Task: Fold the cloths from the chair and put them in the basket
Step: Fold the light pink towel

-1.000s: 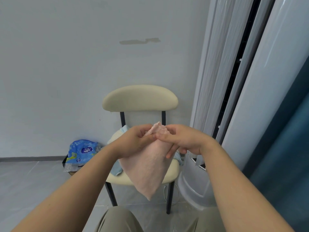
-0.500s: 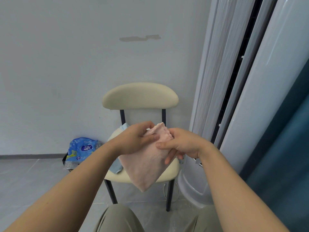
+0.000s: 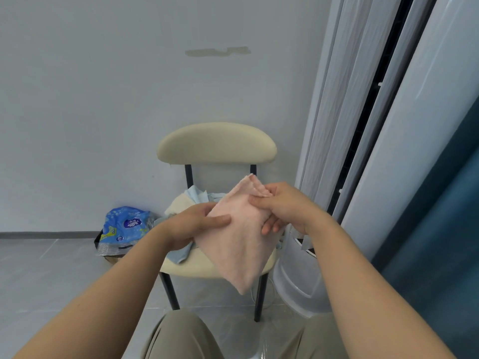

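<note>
I hold a pink cloth [image 3: 238, 239] in the air in front of a cream chair [image 3: 216, 143]. My right hand [image 3: 281, 206] pinches its upper corner, thumb on top. My left hand [image 3: 190, 226] grips the cloth's left edge lower down, thumb across the front. The cloth hangs folded to a point over the seat's front edge. On the seat behind my hands lie a light blue cloth [image 3: 201, 195] and a cream one [image 3: 178, 206], partly hidden. No basket is in view.
A blue printed plastic pack [image 3: 124, 226] sits on a dark bag on the floor left of the chair, by the wall. A tall white floor-standing unit [image 3: 363, 151] stands right of the chair. My knees [image 3: 181, 335] are at the bottom edge.
My hands have drawn apart along the pink cloth: the left slid down and left along its edge, the right kept the top corner. The cloth now lies slanted between them.
</note>
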